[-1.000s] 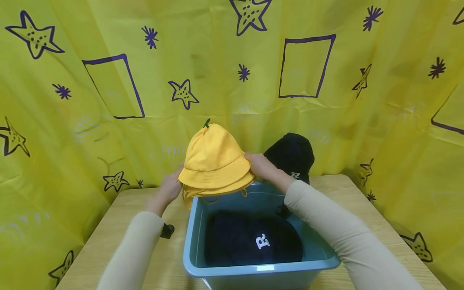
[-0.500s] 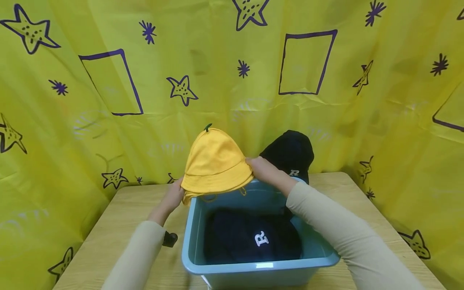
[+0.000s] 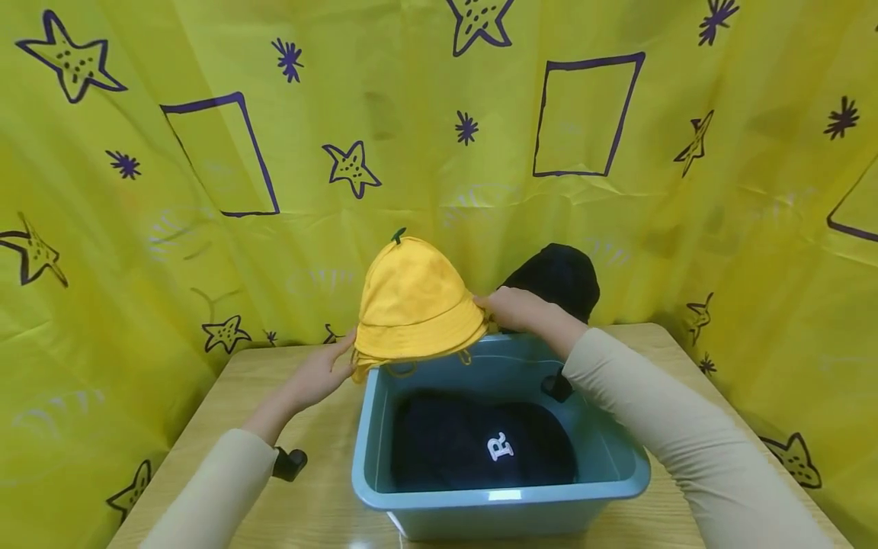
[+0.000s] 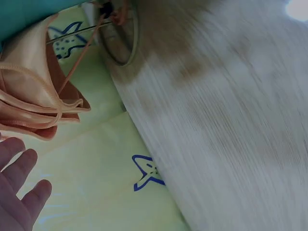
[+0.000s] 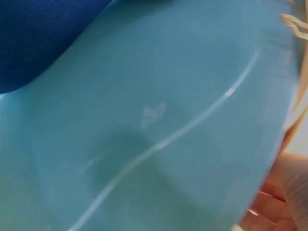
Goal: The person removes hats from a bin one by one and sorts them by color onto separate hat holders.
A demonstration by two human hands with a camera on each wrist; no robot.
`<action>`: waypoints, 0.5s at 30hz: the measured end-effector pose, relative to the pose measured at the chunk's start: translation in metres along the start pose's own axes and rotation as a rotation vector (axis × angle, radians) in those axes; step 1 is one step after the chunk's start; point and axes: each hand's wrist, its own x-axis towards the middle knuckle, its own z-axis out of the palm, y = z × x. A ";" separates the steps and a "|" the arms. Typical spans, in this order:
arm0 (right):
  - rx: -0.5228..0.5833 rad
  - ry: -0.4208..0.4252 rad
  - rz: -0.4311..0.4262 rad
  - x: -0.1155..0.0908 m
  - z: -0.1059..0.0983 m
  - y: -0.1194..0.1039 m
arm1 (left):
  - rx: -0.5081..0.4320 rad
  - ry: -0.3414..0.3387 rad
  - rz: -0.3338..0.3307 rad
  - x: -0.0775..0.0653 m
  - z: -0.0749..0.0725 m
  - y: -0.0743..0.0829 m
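Note:
A stack of yellow bucket hats (image 3: 414, 297), the top one with a small green stem, sits at the back left corner of the blue plastic bin (image 3: 507, 499). Its brims and cords also show in the left wrist view, where the hats (image 4: 33, 96) look orange. My right hand (image 3: 517, 309) pinches the right side of the brim. At the left side, my left hand (image 3: 321, 374) has its fingers extended by the brim; in the left wrist view those fingers (image 4: 21, 168) are spread, apart from the visible fabric.
Inside the bin lie dark caps (image 3: 473, 442), the front one bearing a white R. Behind its back right side is another black cap (image 3: 559, 278), partly hidden by my right arm. The wooden table (image 3: 322, 488) meets a yellow curtain (image 3: 411, 91) with drawn stars.
My left hand has loosened from the brim and drawn slightly back, its forearm shifting left. The right hand keeps its pinch. The yellow hats stay at the bin's corner.

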 end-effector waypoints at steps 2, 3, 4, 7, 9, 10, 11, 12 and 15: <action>-0.034 -0.030 -0.031 -0.005 -0.004 0.000 | 0.056 0.006 0.050 -0.007 0.001 0.002; -0.042 -0.040 -0.043 -0.008 -0.006 -0.001 | 0.084 0.012 0.077 -0.010 0.002 0.003; -0.047 -0.049 -0.056 -0.010 -0.008 -0.002 | 0.109 0.021 0.100 -0.014 0.003 0.004; -0.051 -0.055 -0.112 -0.017 -0.012 -0.008 | 0.170 0.048 0.161 -0.025 0.006 0.009; -0.045 -0.039 -0.158 -0.020 -0.016 -0.013 | 0.218 0.064 0.194 -0.032 0.007 0.014; -0.034 -0.035 -0.177 -0.022 -0.018 -0.015 | 0.239 0.066 0.213 -0.036 0.007 0.017; -0.025 -0.032 -0.200 -0.023 -0.021 -0.018 | 0.265 0.063 0.232 -0.039 0.007 0.021; -0.014 -0.030 -0.219 -0.024 -0.023 -0.021 | 0.292 0.056 0.247 -0.042 0.008 0.025; 0.000 -0.018 -0.266 -0.028 -0.031 -0.030 | 0.340 0.021 0.301 -0.052 0.008 0.041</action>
